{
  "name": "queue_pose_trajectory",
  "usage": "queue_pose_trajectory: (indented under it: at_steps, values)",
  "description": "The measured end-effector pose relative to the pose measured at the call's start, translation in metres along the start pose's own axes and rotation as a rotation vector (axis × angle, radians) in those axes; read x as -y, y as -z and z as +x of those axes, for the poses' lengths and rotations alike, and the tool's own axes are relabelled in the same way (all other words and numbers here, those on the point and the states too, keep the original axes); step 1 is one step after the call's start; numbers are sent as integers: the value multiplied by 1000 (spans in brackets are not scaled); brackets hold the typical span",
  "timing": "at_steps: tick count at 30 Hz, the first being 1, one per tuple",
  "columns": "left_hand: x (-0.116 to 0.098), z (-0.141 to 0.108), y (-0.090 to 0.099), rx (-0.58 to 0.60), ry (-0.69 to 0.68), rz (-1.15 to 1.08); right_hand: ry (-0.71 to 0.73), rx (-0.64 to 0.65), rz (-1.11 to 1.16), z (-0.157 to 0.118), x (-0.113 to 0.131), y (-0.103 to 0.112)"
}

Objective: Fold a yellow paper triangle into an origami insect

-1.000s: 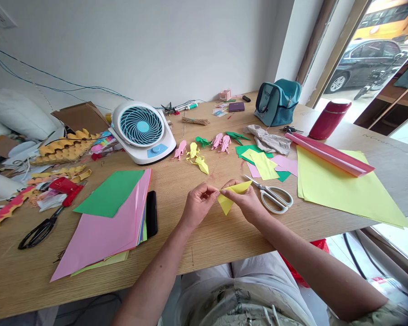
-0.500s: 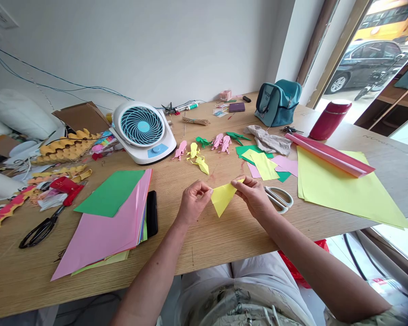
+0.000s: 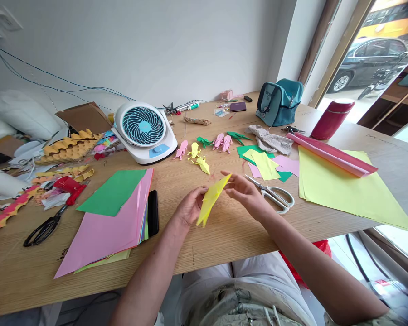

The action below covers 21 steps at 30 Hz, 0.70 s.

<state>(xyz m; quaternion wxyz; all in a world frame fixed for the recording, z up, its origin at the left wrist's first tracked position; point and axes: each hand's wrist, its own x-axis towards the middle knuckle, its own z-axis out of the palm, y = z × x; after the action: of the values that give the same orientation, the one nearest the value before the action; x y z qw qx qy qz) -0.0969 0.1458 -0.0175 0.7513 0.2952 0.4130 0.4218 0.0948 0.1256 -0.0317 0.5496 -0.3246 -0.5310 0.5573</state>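
Observation:
A folded piece of yellow paper [image 3: 212, 199] stands tilted above the table, its upper tip pointing right and its split lower end toward me. My left hand [image 3: 191, 207] pinches its left side between thumb and fingers. On the other side, my right hand [image 3: 243, 194] has its fingers apart beside the paper's upper tip; whether a fingertip touches it I cannot tell. White-handled scissors [image 3: 279, 199] lie just beyond the right hand. Further back are folded paper figures: a yellow one [image 3: 202, 165], a pink one [image 3: 182, 150] and a green one [image 3: 237, 136].
A stack of pink paper [image 3: 112, 240] with a green sheet [image 3: 114, 194] lies left, a black phone [image 3: 153, 213] beside it. Cut paper pieces [image 3: 265, 165] and large yellow sheets [image 3: 343, 190] lie right. A fan [image 3: 146, 131], a teal bag [image 3: 279, 103] and a red bottle [image 3: 332, 120] stand behind.
The yellow paper has turned from a downward-pointing triangle held by both hands to a slanted shape in my left hand. My right hand's fingers have loosened and spread.

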Motion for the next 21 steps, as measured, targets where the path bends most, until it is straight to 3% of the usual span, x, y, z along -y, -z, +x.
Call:
queue_pose_trajectory:
  at_steps: [3, 7, 13, 21]
  values:
    - [7, 1, -2, 128, 118, 4, 22, 117, -84, 0, -6, -8]
    - [16, 3, 1, 193, 135, 53, -20, -6, -51, 2, -10, -10]
    - [17, -1, -1, 168, -66, 175, -51, -144, -4, 4, -8, -7]
    - [28, 5, -6, 25, -345, 348, -125, -80, 12, 3, -8, -15]
